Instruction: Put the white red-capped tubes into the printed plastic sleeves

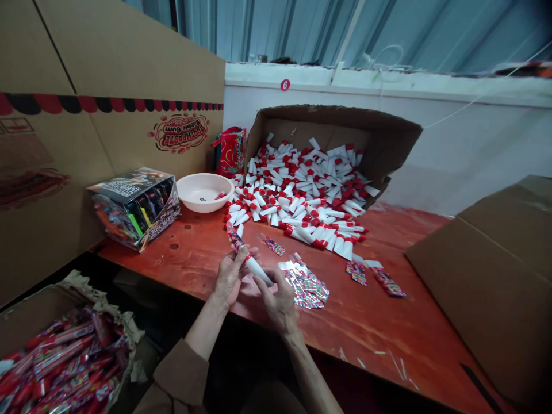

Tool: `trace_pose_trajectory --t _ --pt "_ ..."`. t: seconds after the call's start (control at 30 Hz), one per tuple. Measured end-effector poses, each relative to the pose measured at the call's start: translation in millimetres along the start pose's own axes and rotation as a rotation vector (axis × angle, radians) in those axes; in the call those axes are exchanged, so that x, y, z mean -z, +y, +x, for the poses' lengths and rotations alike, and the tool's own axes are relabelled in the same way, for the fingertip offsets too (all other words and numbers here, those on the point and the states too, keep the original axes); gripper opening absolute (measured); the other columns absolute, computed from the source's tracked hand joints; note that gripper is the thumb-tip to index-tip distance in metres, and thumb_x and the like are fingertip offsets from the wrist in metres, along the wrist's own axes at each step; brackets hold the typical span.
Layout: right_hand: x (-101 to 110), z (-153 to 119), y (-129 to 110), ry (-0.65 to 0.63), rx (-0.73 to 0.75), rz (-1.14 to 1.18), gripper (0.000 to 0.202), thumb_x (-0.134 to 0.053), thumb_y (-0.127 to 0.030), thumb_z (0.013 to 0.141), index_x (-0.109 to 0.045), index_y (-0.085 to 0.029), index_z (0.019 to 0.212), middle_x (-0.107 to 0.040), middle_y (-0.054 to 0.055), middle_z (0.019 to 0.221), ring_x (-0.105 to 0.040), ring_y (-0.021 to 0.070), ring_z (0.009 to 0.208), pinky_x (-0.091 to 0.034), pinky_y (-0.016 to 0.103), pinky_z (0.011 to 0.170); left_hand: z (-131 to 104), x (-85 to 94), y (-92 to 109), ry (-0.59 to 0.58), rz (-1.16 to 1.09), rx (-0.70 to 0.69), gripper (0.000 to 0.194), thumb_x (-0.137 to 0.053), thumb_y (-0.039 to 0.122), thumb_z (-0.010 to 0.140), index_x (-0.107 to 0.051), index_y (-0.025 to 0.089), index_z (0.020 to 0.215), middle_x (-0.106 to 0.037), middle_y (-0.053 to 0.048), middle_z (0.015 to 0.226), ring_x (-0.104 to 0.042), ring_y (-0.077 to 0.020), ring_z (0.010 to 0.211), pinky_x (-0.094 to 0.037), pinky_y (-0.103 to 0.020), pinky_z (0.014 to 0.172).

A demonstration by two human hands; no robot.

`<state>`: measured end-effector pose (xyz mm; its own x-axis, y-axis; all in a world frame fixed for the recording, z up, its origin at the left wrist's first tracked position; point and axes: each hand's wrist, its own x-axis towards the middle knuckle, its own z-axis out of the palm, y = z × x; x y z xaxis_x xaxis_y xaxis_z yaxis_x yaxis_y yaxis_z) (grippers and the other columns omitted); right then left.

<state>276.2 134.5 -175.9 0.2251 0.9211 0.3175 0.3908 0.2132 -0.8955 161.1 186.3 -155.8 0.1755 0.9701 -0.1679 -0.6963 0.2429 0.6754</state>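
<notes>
Near the table's front edge, my left hand is closed around a colourful printed plastic sleeve and the red cap end of a white tube. The tube's cap end sits at the sleeve's lower end; how far inside it is I cannot tell. My right hand pinches the flat white end of the same tube between thumb and fingers. Just right of it lies a pile of flat printed sleeves, and one more sleeve lies beyond my hands.
A tipped carton spills many red-capped white tubes onto the red table. At left stand a white bowl and a display box. An open box of wrapped tubes is lower left; a cardboard box borders the right.
</notes>
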Motion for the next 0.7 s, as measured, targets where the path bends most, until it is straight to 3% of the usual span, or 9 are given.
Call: trace_pose_trajectory --t 0.2,0.4,0.7 --pt "-4 2 0 0.011 -0.129 0.126 0.03 -0.063 -0.051 0.085 -0.065 -0.021 0.086 -0.069 0.004 0.081 -0.062 0.0207 0.073 -0.05 0.031 0.068 -17 0.8 -18 -0.051 0.044 0.031 0.044 -0.083 0.038 0.071 -0.07 0.011 0.102 -0.074 -0.011 0.093 -0.069 -0.0191 0.082 -0.051 -0.026 0.073" --pt "12 -10 19 -0.278 -0.078 0.252 0.032 -0.067 -0.043 0.085 -0.068 -0.024 0.111 -0.071 0.007 0.107 -0.066 0.0249 0.094 -0.052 0.037 0.084 -15 0.8 1 0.001 -0.15 -0.048 0.041 -0.083 0.034 0.073 -0.065 0.016 0.105 -0.072 -0.007 0.092 -0.069 -0.0185 0.086 -0.052 -0.033 0.088" --pt "8 -14 42 -0.115 -0.056 0.191 0.03 -0.07 -0.054 0.076 -0.062 -0.024 0.079 -0.069 0.006 0.088 -0.061 0.0252 0.082 -0.052 0.039 0.074 -38 -10.4 -12 -0.111 -0.153 -0.027 0.04 -0.078 0.037 0.079 -0.063 0.018 0.11 -0.069 -0.005 0.092 -0.068 -0.0175 0.082 -0.052 -0.031 0.079"
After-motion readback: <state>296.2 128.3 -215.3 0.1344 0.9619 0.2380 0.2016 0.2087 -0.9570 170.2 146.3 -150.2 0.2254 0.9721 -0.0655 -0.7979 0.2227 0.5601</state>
